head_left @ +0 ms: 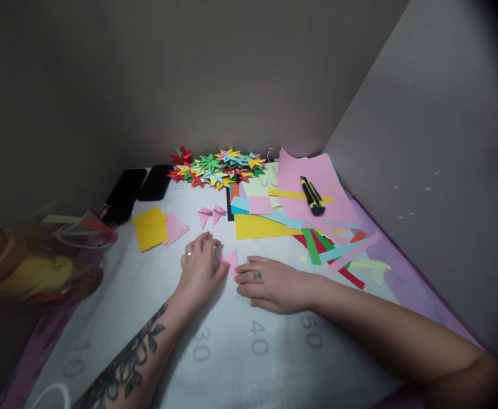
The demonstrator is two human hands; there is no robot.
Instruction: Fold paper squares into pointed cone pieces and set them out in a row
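A small pink piece of folded paper (231, 259) lies on the white mat between my hands. My left hand (201, 266) bends over its left side, thumb against the paper and the other fingers curled. From the right, my right hand (270, 282) lies flat with fingers stretched out, its fingertips on the paper's right edge. Just beyond my left hand rest two small folded pink pieces (211, 215). To the left are a yellow paper square (150, 228) and a stack of folded pink paper (175, 228).
A heap of colourful paper stars (215, 168) lies at the back by the wall. A box cutter (312, 196) rests on pink sheets (338, 193), with loose paper strips (343, 258) in front. Two black flat objects (155, 183) sit back left. Blurred items fill the left edge.
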